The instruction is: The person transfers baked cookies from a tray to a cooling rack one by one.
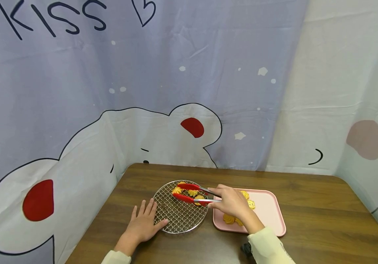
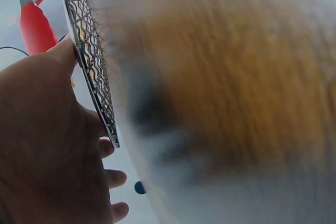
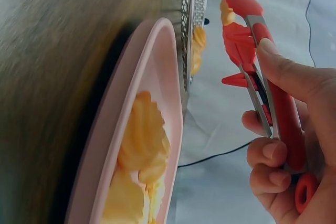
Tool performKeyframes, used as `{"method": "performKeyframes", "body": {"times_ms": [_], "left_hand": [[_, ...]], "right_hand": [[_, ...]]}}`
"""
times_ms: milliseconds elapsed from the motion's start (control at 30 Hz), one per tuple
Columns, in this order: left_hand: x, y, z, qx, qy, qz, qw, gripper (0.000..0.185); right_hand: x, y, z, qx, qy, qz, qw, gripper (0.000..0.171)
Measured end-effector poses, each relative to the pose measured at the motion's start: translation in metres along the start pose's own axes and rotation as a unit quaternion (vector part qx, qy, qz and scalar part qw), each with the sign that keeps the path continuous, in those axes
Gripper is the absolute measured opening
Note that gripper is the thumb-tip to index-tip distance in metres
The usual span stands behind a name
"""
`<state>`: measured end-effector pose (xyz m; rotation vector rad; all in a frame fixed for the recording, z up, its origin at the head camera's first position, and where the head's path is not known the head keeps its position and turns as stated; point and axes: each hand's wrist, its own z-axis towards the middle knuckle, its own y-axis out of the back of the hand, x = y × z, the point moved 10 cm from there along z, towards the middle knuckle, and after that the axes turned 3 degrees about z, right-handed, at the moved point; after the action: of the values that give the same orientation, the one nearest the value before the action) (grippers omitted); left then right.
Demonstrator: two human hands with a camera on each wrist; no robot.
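A round wire rack (image 1: 179,216) lies on the brown table, with a pink tray (image 1: 268,216) to its right. My right hand (image 1: 230,201) grips red tongs (image 1: 192,199) that reach left over the rack. Their tips close around a yellow cookie (image 1: 176,190) at the rack's far left; the same cookie (image 3: 227,11) shows between the tong tips (image 3: 242,30) in the right wrist view. Two more cookies (image 1: 193,192) sit on the rack, and several cookies (image 3: 143,142) lie on the tray (image 3: 157,72). My left hand (image 1: 143,222) rests flat on the table, its fingers and thumb touching the rack's rim (image 2: 92,69).
A printed cloth backdrop (image 1: 175,91) stands close behind and to both sides of the table. Bare tabletop (image 1: 324,220) stretches to the right of the tray. A small dark object (image 1: 245,249) sits near my right sleeve.
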<state>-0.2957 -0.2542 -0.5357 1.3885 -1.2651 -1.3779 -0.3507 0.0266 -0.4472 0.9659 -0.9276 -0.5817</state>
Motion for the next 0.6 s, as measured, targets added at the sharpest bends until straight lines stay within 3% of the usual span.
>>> {"method": "performKeyframes", "body": {"times_ms": [600], "left_hand": [[-0.002,0.003,-0.003,0.004,0.001,-0.003,1.0,0.092]], "right_hand": [[0.021,-0.024,0.024,0.012,0.005,-0.001,1.0,0.061]]}}
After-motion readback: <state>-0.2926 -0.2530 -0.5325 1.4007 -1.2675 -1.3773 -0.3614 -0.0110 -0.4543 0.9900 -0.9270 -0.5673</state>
